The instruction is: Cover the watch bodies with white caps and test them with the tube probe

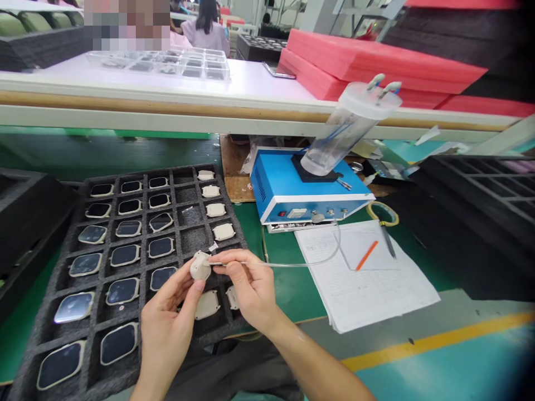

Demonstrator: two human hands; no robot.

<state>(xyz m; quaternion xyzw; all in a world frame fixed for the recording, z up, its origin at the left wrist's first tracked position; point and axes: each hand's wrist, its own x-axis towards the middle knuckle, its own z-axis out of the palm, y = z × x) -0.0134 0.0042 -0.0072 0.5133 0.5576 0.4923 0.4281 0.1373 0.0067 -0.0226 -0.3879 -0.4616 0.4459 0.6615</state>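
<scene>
Far left: a black foam block (29, 217) on the green tabletop (284, 312). Just beside it, the grey foam tray (181, 177), divided into compartments. Its left columns hold watches (125, 255) with dark screens up; its right column holds pale watch cases (224, 231).

Your left hand (171, 314), over the lower right of the tray, pinches a pale case (200, 268) between thumb and fingers, tilted and raised above the compartments. Your right hand (253, 287), just beside it, grips a thin rod (217, 263), its tip at the case. Whether the tip touches is too small to tell. A small white slip (213, 246) shows just above.

From your right hand a clear tube (292, 265) runs right, curving up to the front of the blue box (278, 177). On that box a clear cylinder (332, 142) stands in a black holder (314, 171).

Right of the tube's start: papers (368, 295), with an orange stick (366, 255) and dark pen (388, 243) on them. Tape roll (385, 223) at their upper edge. Far right, more black foam (460, 234).
</scene>
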